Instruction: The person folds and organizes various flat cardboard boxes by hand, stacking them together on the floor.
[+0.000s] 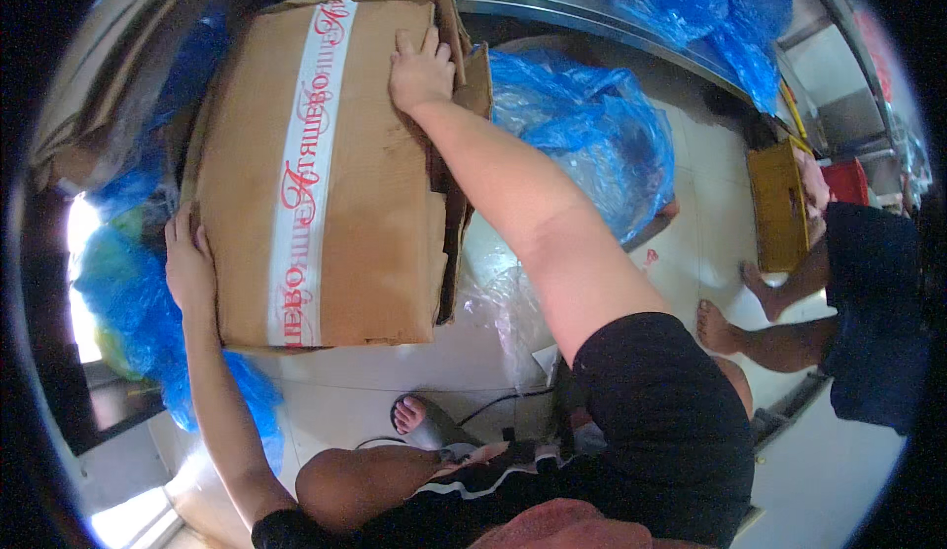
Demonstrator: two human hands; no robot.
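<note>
A large brown cardboard box [375, 184] fills the left-centre of the head view. A strip of white tape [301, 184] with red print runs along its top. My left hand [190, 263] grips the box's left side near its close corner, fingers against the cardboard. Over the far right edge, my right hand [424, 73] holds the box, with its fingers partly bent at the rim. The cardboard along the right side is loose and torn. The box's underside and whatever it rests on are hidden.
Blue plastic sheeting [592, 145] lies on the floor right of the box; more blue bags [128, 283] are at the left. A metal bench [582, 16] runs along the back. At the right stand a yellow crate [779, 204] and a barefoot person [868, 302]. A black cable [503, 401] crosses the floor.
</note>
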